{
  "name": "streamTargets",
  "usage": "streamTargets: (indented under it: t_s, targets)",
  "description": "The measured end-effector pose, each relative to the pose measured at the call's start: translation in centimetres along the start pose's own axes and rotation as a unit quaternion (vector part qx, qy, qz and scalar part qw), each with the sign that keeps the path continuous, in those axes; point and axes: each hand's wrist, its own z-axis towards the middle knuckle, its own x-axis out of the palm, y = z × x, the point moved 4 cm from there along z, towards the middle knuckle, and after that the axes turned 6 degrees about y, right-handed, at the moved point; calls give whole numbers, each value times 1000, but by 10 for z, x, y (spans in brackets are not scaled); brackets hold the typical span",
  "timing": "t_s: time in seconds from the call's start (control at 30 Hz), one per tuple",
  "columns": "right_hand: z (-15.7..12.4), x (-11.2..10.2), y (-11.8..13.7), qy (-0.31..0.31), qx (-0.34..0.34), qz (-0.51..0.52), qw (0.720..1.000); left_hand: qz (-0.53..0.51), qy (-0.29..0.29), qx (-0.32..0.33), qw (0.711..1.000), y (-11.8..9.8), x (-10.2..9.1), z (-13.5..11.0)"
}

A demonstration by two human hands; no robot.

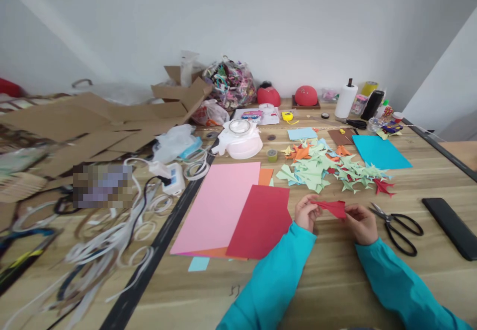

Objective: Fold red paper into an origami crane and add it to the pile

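My left hand [306, 212] and my right hand [359, 223] both pinch a small folded piece of red paper [333, 207] just above the wooden table [328, 280]. Each hand grips one end of it, fingers closed. Both arms wear teal sleeves. Left of my left hand lie a red sheet [261, 221] and a pink sheet [219, 206], overlapping an orange one. Black scissors [398, 226] rest on the table right of my right hand. Behind my hands sits a heap of folded paper figures [328, 168], mostly light green, with some orange and red.
A black phone [452, 227] lies at the right edge. A blue sheet [380, 152], a white lidded bowl [241, 140], tape rolls, a paper towel roll [346, 100] and bottles stand farther back. Cardboard [93, 126], cables and white strips crowd the left side.
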Motion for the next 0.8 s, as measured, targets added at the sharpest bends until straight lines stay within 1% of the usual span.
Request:
streamTargets:
  t_s: [0.1,0.17,0.27,0.3,0.37,0.43,0.5,0.53,0.6,0.67,0.8]
  targets:
    - [7,7,9,-35,-41,-39,998,-51,-21,-7,998,0,-3,2]
    - [17,15,19,-59,-79,-54,994,-66,-27,-13,997,0,-5,4]
    - [40,36,32,-39,-125,-109,985,-70,-33,-27,997,2,-6,6]
    - [49,43,34,-45,-138,-129,981,-69,-34,-28,997,3,-6,6]
    - [66,54,37,-71,-167,-177,967,-69,-36,-28,997,4,-6,6]
    - [80,63,37,-76,-177,-244,950,-67,-33,-29,997,4,-6,6]
    - [87,72,35,-51,-198,-325,924,-66,-32,-32,997,3,-6,6]
    - [88,74,35,-48,-211,-350,912,-65,-33,-34,997,3,-7,6]
    - [84,74,35,-49,-228,-372,899,-63,-34,-37,997,3,-7,6]
    - [74,67,34,-48,-235,-366,899,-59,-33,-38,997,3,-8,6]
    - [46,41,26,-26,-233,-359,903,-55,-23,-37,998,3,-8,6]
